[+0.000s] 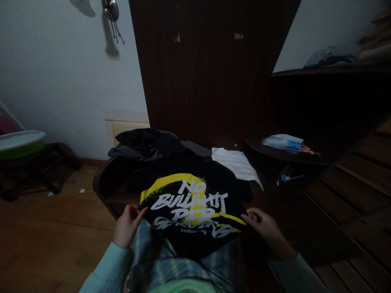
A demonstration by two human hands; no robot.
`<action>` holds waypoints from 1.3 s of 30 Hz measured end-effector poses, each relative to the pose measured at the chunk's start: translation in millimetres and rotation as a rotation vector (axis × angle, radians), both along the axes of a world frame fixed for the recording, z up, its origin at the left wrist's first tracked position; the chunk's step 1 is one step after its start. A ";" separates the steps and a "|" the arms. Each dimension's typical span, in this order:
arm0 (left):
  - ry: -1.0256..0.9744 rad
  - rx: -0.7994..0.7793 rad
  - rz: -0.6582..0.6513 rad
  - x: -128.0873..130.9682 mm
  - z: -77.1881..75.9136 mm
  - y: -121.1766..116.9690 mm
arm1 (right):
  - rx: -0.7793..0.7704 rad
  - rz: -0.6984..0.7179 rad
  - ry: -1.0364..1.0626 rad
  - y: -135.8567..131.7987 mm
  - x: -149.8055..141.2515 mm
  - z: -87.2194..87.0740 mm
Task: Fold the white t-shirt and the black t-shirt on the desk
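A black T-shirt point(189, 203) with a yellow and white printed slogan lies spread over a dark wooden table point(105, 183) and down onto my lap. My left hand point(126, 226) pinches the shirt's left edge, fingers closed on the cloth. At the shirt's right edge, my right hand point(264, 228) rests with curled fingers gripping the fabric. Both sleeves are pale blue-green.
Behind the shirt sits a pile of dark clothes point(152, 144) and a white garment point(236, 162). A dark wooden wardrobe point(207, 69) stands behind. A shelf to the right holds a plastic packet point(282, 143). A green-and-white basin point(21, 142) sits at left on a low stand.
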State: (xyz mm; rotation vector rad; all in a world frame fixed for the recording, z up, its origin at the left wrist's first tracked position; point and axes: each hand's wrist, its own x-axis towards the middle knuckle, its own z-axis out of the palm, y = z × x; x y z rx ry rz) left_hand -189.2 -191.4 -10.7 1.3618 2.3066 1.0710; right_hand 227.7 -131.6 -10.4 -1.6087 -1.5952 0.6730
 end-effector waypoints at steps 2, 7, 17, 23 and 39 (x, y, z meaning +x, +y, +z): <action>-0.005 -0.078 -0.020 -1.7 -3.7 -2.2 | 0.038 0.018 -0.106 -3.6 2.5 -0.3; -0.197 -0.019 -0.214 -6.9 -13.3 0.7 | 0.047 0.029 -0.119 -4.9 2.3 -2.8; -0.811 0.225 -0.032 -6.1 12.4 7.0 | -0.018 -0.111 0.367 9.6 8.0 11.8; -0.778 0.178 -0.051 -5.6 8.8 12.3 | 0.034 -0.139 0.483 14.9 -5.7 16.4; -0.819 -0.023 -0.156 -20.9 0.5 -0.8 | -0.017 -0.156 0.531 19.3 1.2 7.8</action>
